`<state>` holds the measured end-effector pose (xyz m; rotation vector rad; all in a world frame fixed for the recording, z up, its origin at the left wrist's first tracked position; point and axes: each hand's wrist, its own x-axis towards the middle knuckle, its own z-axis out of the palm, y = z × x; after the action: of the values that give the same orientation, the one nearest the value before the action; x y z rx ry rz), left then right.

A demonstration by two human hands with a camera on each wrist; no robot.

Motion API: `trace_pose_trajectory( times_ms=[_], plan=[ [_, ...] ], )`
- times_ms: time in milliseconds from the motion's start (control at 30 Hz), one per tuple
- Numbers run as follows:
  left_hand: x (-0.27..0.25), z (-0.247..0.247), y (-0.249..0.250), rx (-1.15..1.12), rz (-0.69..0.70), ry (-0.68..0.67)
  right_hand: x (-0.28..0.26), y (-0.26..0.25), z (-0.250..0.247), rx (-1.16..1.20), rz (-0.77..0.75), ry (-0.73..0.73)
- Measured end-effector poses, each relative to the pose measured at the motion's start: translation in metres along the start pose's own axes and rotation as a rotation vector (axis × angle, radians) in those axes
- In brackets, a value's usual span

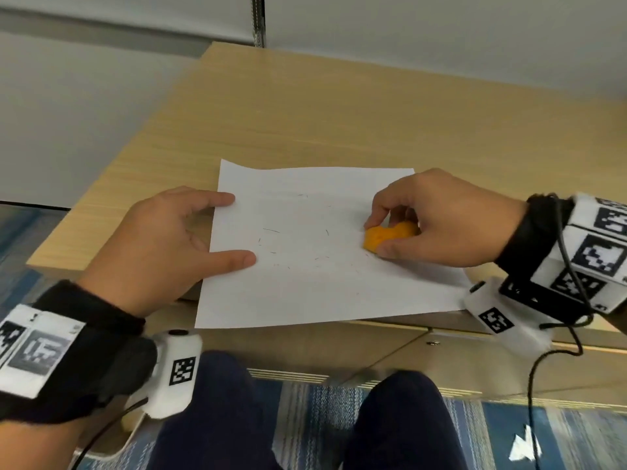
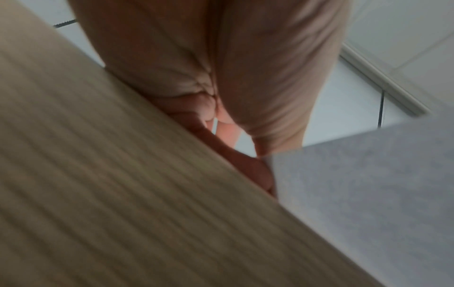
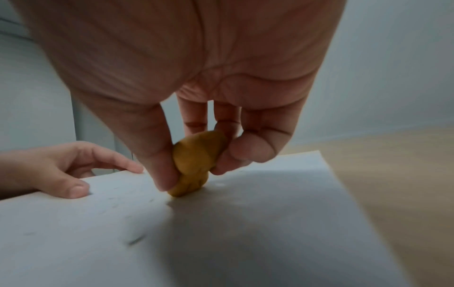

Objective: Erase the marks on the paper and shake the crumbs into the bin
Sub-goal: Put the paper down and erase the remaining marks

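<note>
Wooden worktop (image 1: pixel 305 106) is overlaid by the paper (image 1: pixel 315 266), pinned flat by the left hand (image 1: pixel 163 242) with straight fingers; beside, an orange eraser (image 1: pixel 386 239) is pinched in the right hand's (image 1: pixel 448 218) grip, touching the sheet.

- We see a light wood table (image 1: pixel 305 106) with straight grain, its near edge running above a lower wooden panel (image 1: pixel 390 354).
- Behind it we see a plain pale wall (image 1: pixel 441 35) with a dark vertical strip (image 1: pixel 258 18).
- Below, we see blue striped carpet (image 1: pixel 305 418).
- Light is soft and even.
</note>
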<state>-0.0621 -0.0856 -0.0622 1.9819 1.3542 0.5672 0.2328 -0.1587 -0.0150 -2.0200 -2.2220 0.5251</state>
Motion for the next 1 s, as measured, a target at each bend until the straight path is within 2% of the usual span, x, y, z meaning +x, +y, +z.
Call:
trace_pose_trajectory(
  times_ms=[133, 267, 333, 400, 533, 733, 833, 900, 1000],
  plan=[
    [0.0, 0.002, 0.001, -0.007, -0.014, 0.02, 0.009, 0.005, -0.013, -0.229, 0.034, 0.009],
    [-0.001, 0.002, 0.002, 0.002, -0.026, 0.026, 0.02, -0.039, -0.006, -0.111, -0.12, 0.094],
    [0.0, 0.002, 0.002, 0.003, -0.025, 0.03, 0.023, -0.065, 0.009, -0.104, -0.227, 0.028],
    [0.001, 0.003, 0.001, -0.001, -0.022, 0.03, 0.023, -0.07, 0.019, -0.117, -0.249, -0.043],
    [0.001, 0.003, -0.001, 0.022, 0.004, 0.023, 0.014, -0.028, 0.007, -0.055, -0.089, -0.047],
    [0.0, 0.003, -0.001, 0.037, 0.029, 0.04, 0.01, 0.007, -0.014, -0.246, 0.051, 0.005],
    [-0.001, 0.003, -0.003, 0.032, 0.042, 0.05, 0.006, 0.016, -0.029, -0.051, 0.133, 0.079],
    [0.0, 0.003, -0.003, 0.02, 0.047, 0.048, -0.001, 0.024, -0.037, 0.129, 0.187, 0.083],
    [0.0, 0.004, -0.003, 0.023, 0.055, 0.047, -0.013, 0.037, -0.038, 0.257, 0.223, 0.083]
  ],
)
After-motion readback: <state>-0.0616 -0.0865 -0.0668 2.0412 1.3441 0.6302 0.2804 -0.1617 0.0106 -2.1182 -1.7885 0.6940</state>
